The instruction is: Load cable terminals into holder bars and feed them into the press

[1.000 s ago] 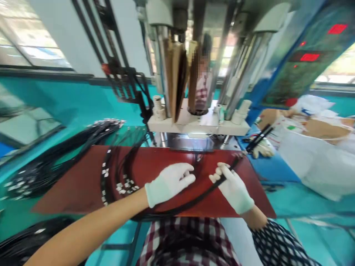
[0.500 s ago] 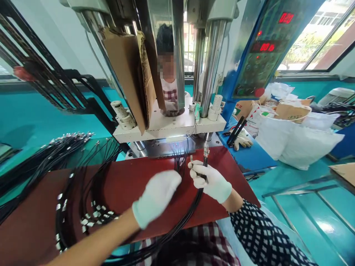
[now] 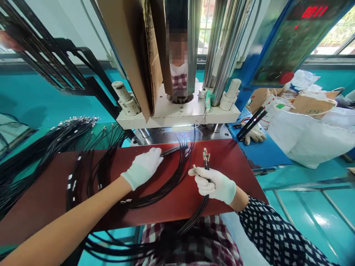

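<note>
My left hand (image 3: 145, 164), in a white glove, is closed on the left end of a dark narrow bar (image 3: 172, 151). At its other end, the bar meets a fan of thin black cables (image 3: 169, 181) leading to the press. My right hand (image 3: 212, 183), also gloved, is wrapped round a bundle of black cables (image 3: 198, 212). Metal connectors (image 3: 205, 157) stick up above that fist. Between its thumb and forefinger is pinched one separate metal connector (image 3: 194, 168). The bundle's lower part drops over the board's front edge toward my lap.
A press with a white plate (image 3: 177, 116) stands behind the red-brown board (image 3: 222, 159). Cardboard (image 3: 130, 55) leans on it. More black cables (image 3: 69, 136) lie at left. A blue control box (image 3: 277, 59), a glove (image 3: 255, 135) and white bags (image 3: 305, 136) are at right.
My left hand has moved left from beside the cables and now grips the dark bar. My right hand keeps its cable bundle. The camera view has tilted down, and the red display reads lower.
</note>
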`<state>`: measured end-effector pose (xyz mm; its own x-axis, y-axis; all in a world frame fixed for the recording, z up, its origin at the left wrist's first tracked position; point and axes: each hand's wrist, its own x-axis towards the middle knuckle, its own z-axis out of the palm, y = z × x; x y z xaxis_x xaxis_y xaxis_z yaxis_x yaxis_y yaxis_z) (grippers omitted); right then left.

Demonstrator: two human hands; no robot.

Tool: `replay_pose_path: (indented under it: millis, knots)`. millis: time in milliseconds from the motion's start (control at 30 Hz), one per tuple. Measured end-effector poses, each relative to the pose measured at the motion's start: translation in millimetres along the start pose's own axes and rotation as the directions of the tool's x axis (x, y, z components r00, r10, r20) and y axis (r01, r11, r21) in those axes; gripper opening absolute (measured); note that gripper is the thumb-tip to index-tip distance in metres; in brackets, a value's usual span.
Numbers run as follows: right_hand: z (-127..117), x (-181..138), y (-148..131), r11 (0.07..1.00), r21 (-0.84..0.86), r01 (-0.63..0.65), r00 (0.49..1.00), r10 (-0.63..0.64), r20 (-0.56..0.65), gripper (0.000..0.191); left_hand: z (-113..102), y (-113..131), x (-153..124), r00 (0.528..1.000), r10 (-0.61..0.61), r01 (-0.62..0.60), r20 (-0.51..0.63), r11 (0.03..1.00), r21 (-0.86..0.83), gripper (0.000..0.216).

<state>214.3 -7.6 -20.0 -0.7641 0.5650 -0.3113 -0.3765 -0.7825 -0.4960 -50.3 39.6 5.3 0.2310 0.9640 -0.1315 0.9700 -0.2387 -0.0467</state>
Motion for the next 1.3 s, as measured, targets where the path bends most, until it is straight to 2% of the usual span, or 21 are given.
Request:
replay_pose_path:
  millis: [67, 133, 200, 267, 333, 367, 433, 500, 600, 767, 867, 933, 1067, 1133, 1167, 1233, 1267, 1300]
  knots:
    - [5.4, -9.6, 3.0, 0.998, -0.054, 0.017, 1.000, -0.017, 0.014, 0.035, -4.5, -18.6, -31.0, 0.988, -0.135, 0.143, 0.078, 0.983, -0.112, 0.019]
    - [18.9, -23.6, -2.1, 0.988, -0.127, 0.089, 0.995, -0.093, -0.028, 0.034, -12.2, -31.6, -56.3, 0.974, -0.216, 0.227, 0.070, 0.921, -0.318, 0.019]
    - [35.6, -36.3, -13.4, 0.959, -0.209, 0.192, 0.971, -0.217, -0.100, 0.041, -21.5, -32.9, -71.5, 0.969, -0.235, 0.228, 0.072, 0.756, -0.614, 0.030]
    - [49.9, -39.8, -23.8, 0.923, -0.267, 0.278, 0.933, -0.326, -0.153, 0.053, -28.9, -22.1, -74.5, 0.977, -0.132, 0.210, 0.168, 0.441, -0.872, 0.043]
    - [58.9, -31.5, -26.2, 0.906, -0.340, 0.253, 0.924, -0.330, -0.193, 0.051, -32.1, -3.2, -66.4, 0.954, 0.080, 0.281, 0.289, 0.094, -0.955, 0.050]
    - [61.5, -24.2, -23.5, 0.900, -0.390, 0.197, 0.932, -0.295, -0.209, 0.044, -32.2, 7.6, -59.9, 0.934, 0.190, 0.314, 0.302, -0.034, -0.949, 0.050]
    - [63.5, -8.2, -12.6, 0.869, -0.491, 0.066, 0.951, -0.204, -0.233, 0.034, -30.0, 28.5, -46.2, 0.911, 0.333, 0.316, 0.243, -0.188, -0.930, 0.048]
    - [62.7, 4.3, 0.2, 0.827, -0.562, 0.012, 0.958, -0.170, -0.230, 0.033, -25.9, 45.7, -35.8, 0.911, 0.380, 0.265, 0.158, -0.248, -0.932, 0.047]
    - [60.3, 13.1, 12.8, 0.786, -0.618, 0.028, 0.956, -0.201, -0.213, 0.027, -18.7, 60.8, -29.1, 0.935, 0.340, 0.193, 0.100, -0.251, -0.949, 0.048]
    - [58.6, 16.4, 14.8, 0.749, -0.662, 0.009, 0.950, -0.213, -0.228, 0.020, -10.6, 66.4, -28.2, 0.963, 0.260, 0.133, 0.066, -0.250, -0.959, 0.043]
    - [61.7, 17.5, 13.3, 0.756, -0.654, -0.002, 0.946, -0.210, -0.246, 0.019, -10.4, 68.6, -28.4, 0.976, 0.218, 0.068, 0.026, -0.186, -0.980, 0.041]
    - [64.4, 18.5, 13.2, 0.737, -0.675, -0.041, 0.940, -0.200, -0.276, 0.018, -11.3, 71.1, -28.9, 0.987, 0.158, 0.011, 0.002, -0.057, -0.998, 0.039]
    - [63.8, 21.9, 16.6, 0.669, -0.734, -0.111, 0.904, -0.238, -0.354, 0.014, -8.9, 75.9, -30.5, 0.996, 0.003, -0.081, -0.086, 0.365, -0.927, 0.029]
    - [59.8, 23.6, 20.6, 0.691, -0.715, -0.105, 0.904, -0.233, -0.358, 0.013, -5.3, 76.5, -30.9, 0.996, -0.018, -0.074, -0.093, 0.461, -0.884, 0.027]
    - [57.4, 24.3, 23.2, 0.707, -0.702, -0.090, 0.916, -0.218, -0.337, 0.012, -3.7, 76.3, -30.9, 0.997, -0.012, -0.063, -0.078, 0.463, -0.884, 0.027]
    - [53.0, 25.3, 29.3, 0.735, -0.678, -0.019, 0.916, -0.259, -0.307, 0.011, -2.4, 74.7, -30.4, 0.998, 0.025, -0.063, -0.058, 0.393, -0.917, 0.031]
    - [51.2, 25.5, 32.5, 0.748, -0.662, 0.052, 0.890, -0.336, -0.309, 0.013, -3.0, 73.6, -30.1, 0.997, 0.044, -0.074, -0.063, 0.336, -0.939, 0.033]
    - [49.7, 25.6, 35.5, 0.757, -0.635, 0.151, 0.834, -0.443, -0.329, 0.016, -4.2, 72.3, -29.8, 0.995, 0.057, -0.089, -0.077, 0.271, -0.958, 0.035]
